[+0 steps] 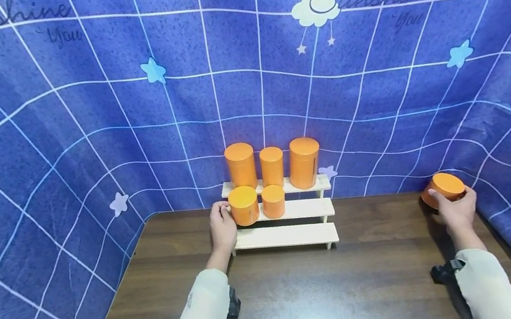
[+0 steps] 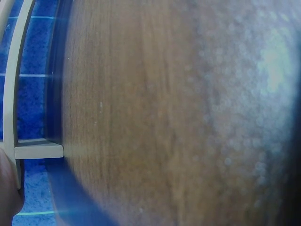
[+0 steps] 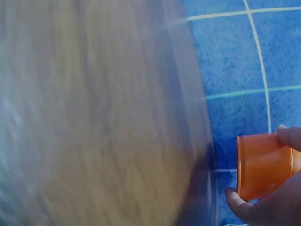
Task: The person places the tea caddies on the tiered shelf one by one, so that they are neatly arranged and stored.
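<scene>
In the head view my right hand (image 1: pixel 458 211) grips a short orange canister (image 1: pixel 448 185), tilted, near the table's back right. Thumb and fingers hold this canister (image 3: pixel 263 165) in the right wrist view too. My left hand (image 1: pixel 223 228) holds the left end of a pale wooden three-step shelf (image 1: pixel 290 236), its fingers bent. Beside those fingers, a wide orange canister (image 1: pixel 244 212) stands on the middle step, next to a narrower canister (image 1: pixel 273 203). The top step bears two tall canisters (image 1: pixel 241 167) (image 1: pixel 304 164) with a slimmer canister (image 1: pixel 272 167) between them.
A blue gridded curtain (image 1: pixel 246 90) with stars and clouds rises behind and beside the brown wooden table (image 1: pixel 347 266). The shelf stands against its back edge. Each wrist wears a black camera; the right camera (image 1: pixel 447 270) hangs just above the table.
</scene>
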Available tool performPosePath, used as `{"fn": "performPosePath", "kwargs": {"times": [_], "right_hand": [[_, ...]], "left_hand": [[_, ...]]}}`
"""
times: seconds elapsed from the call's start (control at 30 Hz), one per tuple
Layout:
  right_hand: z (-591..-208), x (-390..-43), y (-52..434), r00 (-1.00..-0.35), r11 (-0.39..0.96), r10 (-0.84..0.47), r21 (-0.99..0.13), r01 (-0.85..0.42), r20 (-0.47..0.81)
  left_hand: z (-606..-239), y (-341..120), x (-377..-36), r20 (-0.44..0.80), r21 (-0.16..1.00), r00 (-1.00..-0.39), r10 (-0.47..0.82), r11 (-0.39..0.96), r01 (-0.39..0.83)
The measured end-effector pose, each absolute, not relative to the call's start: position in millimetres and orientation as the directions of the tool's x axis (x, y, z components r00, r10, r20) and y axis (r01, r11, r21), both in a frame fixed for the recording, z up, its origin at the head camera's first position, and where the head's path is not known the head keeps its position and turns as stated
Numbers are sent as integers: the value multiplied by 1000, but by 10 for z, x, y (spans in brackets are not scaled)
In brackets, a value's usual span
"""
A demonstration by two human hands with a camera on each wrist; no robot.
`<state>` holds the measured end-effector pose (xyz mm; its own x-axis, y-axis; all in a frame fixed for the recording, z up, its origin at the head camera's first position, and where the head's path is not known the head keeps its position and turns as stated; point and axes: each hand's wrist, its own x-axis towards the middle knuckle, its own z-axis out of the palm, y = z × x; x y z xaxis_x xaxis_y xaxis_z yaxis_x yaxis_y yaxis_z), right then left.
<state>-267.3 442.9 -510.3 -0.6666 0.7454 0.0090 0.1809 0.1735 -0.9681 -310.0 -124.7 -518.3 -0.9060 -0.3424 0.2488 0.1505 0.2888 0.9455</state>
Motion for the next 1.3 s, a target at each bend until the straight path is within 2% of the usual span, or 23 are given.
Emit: {"fn": "performPosePath", "kwargs": {"times": [0.37, 0.63, 0.9, 1.3], "right_hand": [[-5012, -2556, 4224, -660, 175, 748, -980, 96, 69], [-4986, -2531, 4168, -621, 112, 781, -993, 24, 73], [-4972, -2496, 4100, -633, 47, 771, -997, -62, 75], [-4867, -2429, 3918, -670, 104, 730, -990, -93, 139]], "left_hand": [[-5163, -1242, -3087, 241, 949, -911, -335, 277, 149], [-5169, -1245, -3089, 246, 946, -910, -333, 287, 151], [-5177, -1251, -3104, 251, 945, -909, -333, 286, 156], [-5198, -1247, -3105, 275, 938, -904, -327, 297, 178]]}}
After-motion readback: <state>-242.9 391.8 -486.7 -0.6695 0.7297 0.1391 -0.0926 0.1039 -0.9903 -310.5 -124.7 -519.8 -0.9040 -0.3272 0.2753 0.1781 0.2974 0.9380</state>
